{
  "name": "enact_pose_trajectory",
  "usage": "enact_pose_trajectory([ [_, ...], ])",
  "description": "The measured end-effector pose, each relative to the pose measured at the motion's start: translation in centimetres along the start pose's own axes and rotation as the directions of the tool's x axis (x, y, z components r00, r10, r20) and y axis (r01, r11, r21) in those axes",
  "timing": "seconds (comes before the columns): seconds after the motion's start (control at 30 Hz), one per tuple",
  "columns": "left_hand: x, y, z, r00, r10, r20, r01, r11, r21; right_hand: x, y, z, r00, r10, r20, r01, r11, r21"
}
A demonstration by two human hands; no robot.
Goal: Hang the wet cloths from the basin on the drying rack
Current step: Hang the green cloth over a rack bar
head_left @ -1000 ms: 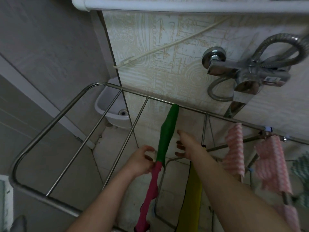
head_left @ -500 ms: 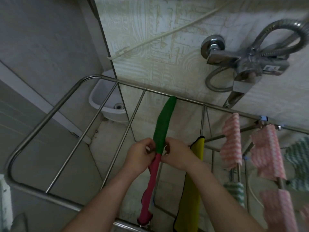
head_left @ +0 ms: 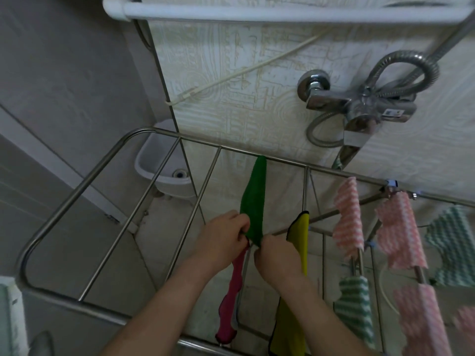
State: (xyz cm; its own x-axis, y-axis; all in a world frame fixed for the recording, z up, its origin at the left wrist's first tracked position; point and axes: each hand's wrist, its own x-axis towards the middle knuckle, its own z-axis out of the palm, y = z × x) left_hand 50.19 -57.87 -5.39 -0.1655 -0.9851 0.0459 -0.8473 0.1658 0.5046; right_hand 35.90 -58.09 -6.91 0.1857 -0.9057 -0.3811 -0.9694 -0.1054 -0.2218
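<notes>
- The green cloth (head_left: 253, 201) is laid along a drying rack (head_left: 77, 191) rail, just beyond a magenta cloth (head_left: 235, 286)
- Its near end is pinched by left hand (head_left: 222, 237) and right hand (head_left: 276, 255), fingers curled
- Straightening is judged in hand; next, the hem is to be smoothed, then released

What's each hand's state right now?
Left hand: pinches the near end of the green cloth.
Right hand: pinches that same end.

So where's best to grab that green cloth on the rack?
By its near end, pinched from either side, as the left hand and right hand do. The green cloth hangs as a narrow strip on the drying rack, that end nearest the person.
</notes>
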Motion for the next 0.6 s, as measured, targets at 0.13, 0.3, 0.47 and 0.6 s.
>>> enact_pose_trajectory([
  [0.13, -0.6, -1.0, -0.5, 0.995, -0.020, 0.095, 0.022, 1.000, -0.021, 1.3, 0.4, -1.6, 1.000, 0.007, 0.000, -0.007, 0.969, 0.248],
  [0.3, -0.5, -0.4, -0.9, 0.990, -0.081, 0.112, 0.096, 0.986, -0.136, 6.2, -0.1, -6.3, 0.971, 0.164, -0.176, -0.010, 0.760, 0.650],
  [0.47, -0.4, 0.3, 0.2, 0.965, -0.162, 0.206, 0.212, 0.944, -0.253, 12.4, -1.0, -7.6, 0.962, 0.227, -0.148, -0.065, 0.722, 0.689],
  [0.6, -0.1, 0.4, 0.7, 0.957, -0.170, 0.234, 0.226, 0.944, -0.241, 14.3, -1.9, -7.0, 0.963, 0.237, -0.132, -0.087, 0.730, 0.678],
])
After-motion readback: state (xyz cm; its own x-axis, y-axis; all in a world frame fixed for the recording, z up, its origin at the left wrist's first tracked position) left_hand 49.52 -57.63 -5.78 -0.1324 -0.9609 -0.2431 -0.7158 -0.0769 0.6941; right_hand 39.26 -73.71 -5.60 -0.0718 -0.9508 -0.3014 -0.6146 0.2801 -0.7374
